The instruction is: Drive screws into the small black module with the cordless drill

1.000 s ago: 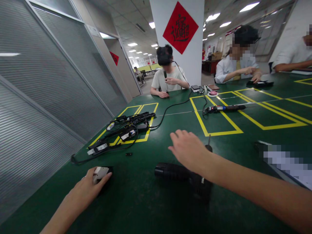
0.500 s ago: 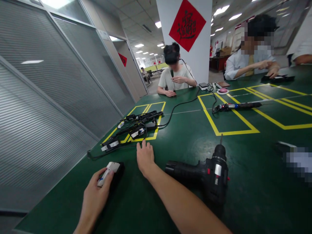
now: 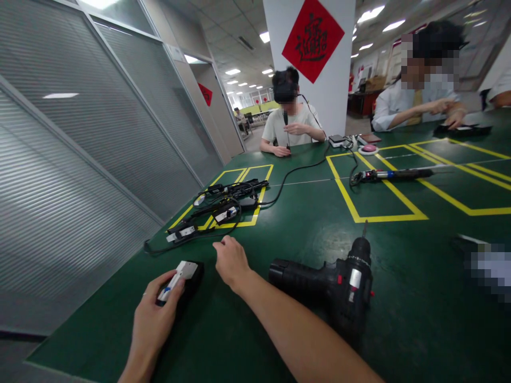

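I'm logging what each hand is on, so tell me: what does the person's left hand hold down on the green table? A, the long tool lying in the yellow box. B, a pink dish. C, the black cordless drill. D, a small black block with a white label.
D: the left hand rests its fingers on the small black block with a white label; the cordless drill lies untouched to its right.

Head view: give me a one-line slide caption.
Left hand grips a small black-and-white device on the green table; right hand curled beside it, near a black cordless drill.

black drill (image 3: 335, 287), green table (image 3: 311, 223)
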`<control>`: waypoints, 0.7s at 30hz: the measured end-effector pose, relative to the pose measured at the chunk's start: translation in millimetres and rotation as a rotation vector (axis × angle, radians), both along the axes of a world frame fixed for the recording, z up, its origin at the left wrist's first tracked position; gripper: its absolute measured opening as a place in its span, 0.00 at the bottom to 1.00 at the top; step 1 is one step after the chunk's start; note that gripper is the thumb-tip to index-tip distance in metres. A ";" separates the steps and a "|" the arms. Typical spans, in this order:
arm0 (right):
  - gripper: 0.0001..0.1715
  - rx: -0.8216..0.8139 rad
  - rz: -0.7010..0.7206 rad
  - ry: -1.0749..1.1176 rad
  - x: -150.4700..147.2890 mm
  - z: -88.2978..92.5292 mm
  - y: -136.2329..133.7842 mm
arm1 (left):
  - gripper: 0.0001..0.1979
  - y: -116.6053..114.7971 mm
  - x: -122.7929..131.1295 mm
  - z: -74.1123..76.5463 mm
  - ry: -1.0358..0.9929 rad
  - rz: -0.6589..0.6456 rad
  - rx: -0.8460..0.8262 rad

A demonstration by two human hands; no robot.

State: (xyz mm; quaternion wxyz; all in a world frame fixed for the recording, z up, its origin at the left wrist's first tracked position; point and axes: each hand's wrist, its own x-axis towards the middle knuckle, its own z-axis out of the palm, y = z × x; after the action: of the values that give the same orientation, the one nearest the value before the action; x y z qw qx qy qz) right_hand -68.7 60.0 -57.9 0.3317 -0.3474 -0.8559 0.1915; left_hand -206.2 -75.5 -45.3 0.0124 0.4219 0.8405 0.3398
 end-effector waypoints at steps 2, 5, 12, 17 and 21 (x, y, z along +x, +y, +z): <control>0.19 -0.037 0.020 0.253 -3.4 3.7 -13.9 | 0.24 -3.8 0.4 2.4 -0.032 0.009 0.057; 0.16 -0.107 0.094 0.476 -13.4 6.9 -37.1 | 0.21 -10.1 -2.1 3.4 -0.067 0.045 0.132; 0.13 -0.158 0.226 0.553 -30.4 -4.7 -63.6 | 0.20 -15.1 -10.7 0.5 -0.150 0.081 0.230; 0.14 -0.040 0.236 0.459 -26.4 -4.4 -64.8 | 0.19 -14.6 -11.2 2.7 -0.204 0.131 0.191; 0.16 0.153 0.256 0.374 -24.0 -3.3 -65.9 | 0.22 -13.2 -18.7 -1.9 -0.216 0.177 0.208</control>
State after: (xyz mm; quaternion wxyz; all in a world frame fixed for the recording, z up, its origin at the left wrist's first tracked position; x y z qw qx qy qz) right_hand -92.7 -5.9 -61.2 0.4828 -0.1683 -0.8288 0.2274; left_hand -224.9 -88.7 -47.2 0.0289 0.3065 0.8284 0.4680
